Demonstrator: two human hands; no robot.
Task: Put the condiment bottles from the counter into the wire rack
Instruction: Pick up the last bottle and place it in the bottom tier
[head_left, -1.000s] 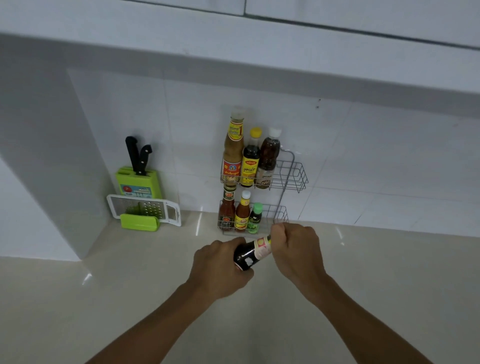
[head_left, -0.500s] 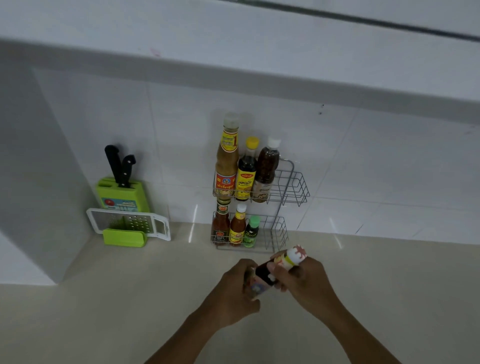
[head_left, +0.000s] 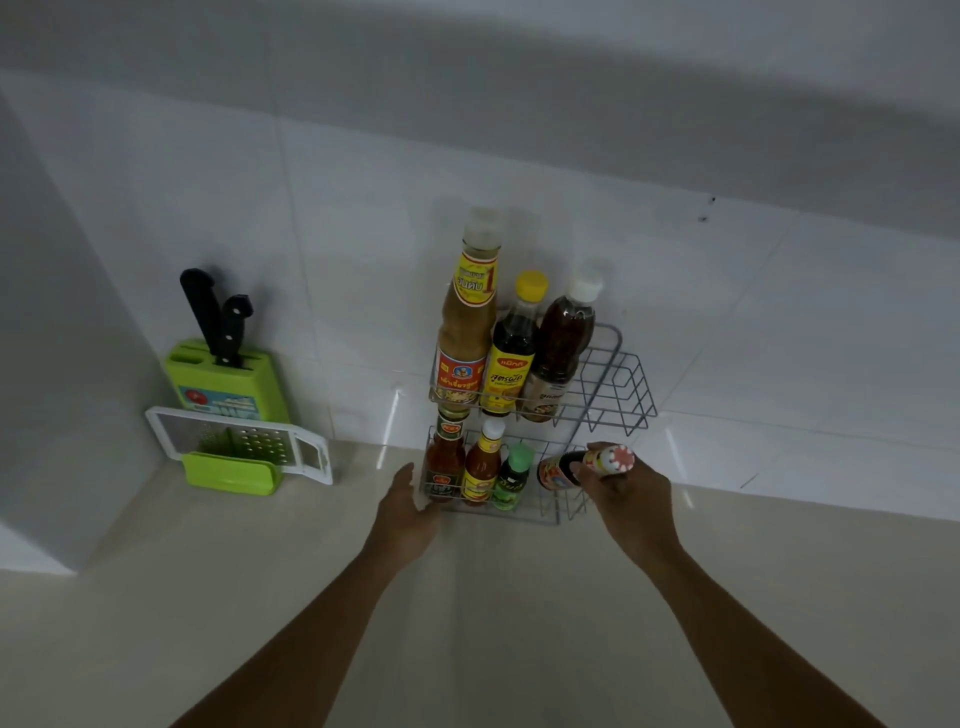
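A two-tier wire rack (head_left: 618, 395) stands on the counter against the tiled wall. Its upper shelf holds three tall bottles (head_left: 511, 353); its lower shelf holds three small bottles (head_left: 480, 467) on the left side. My right hand (head_left: 631, 493) is shut on a small dark sauce bottle (head_left: 566, 470) with a red-and-white cap, held tilted at the right end of the lower shelf. My left hand (head_left: 408, 512) rests with fingers apart against the rack's lower left corner, holding nothing.
A green knife block (head_left: 228, 382) with two black-handled knives stands at the left against the wall. A white and green grater (head_left: 239, 449) leans in front of it. The beige counter (head_left: 467, 623) stretches toward me.
The left hand let go of the dark bottle and went to the rack's lower left corner. The right hand carried the bottle forward to the lower shelf's right end.
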